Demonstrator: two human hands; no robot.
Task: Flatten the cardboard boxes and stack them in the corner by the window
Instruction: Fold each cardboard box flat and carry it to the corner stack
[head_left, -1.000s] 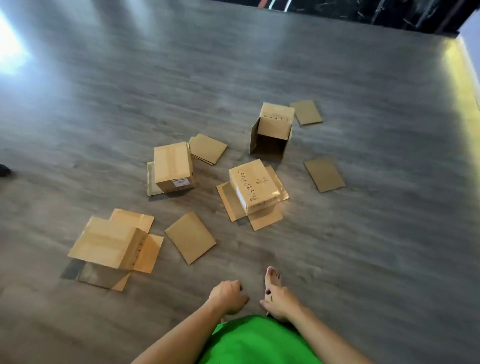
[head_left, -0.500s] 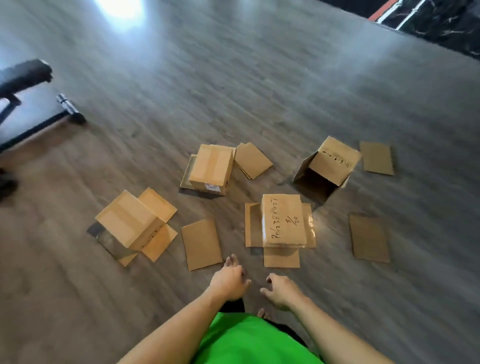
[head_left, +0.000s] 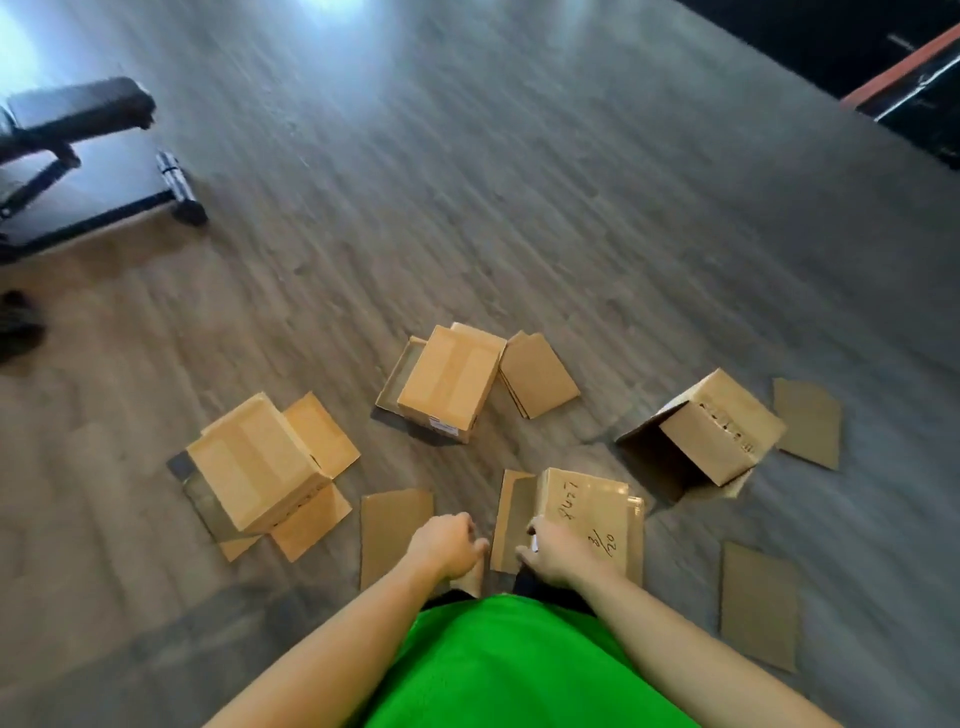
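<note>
From the head view, four unflattened boxes and loose cardboard sheets are scattered on a grey floor (head_left: 571, 208). The marked box (head_left: 587, 514), farther off half a second ago, is now reached. The left hand (head_left: 447, 543) is loosely curled, holding nothing; the right hand (head_left: 561, 556) is loosely curled beside the box's near edge, contact unclear. Flattening appears about to begin.

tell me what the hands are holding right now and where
Neither hand plainly holds anything: left hand empty, right hand over the handwritten box.
</note>
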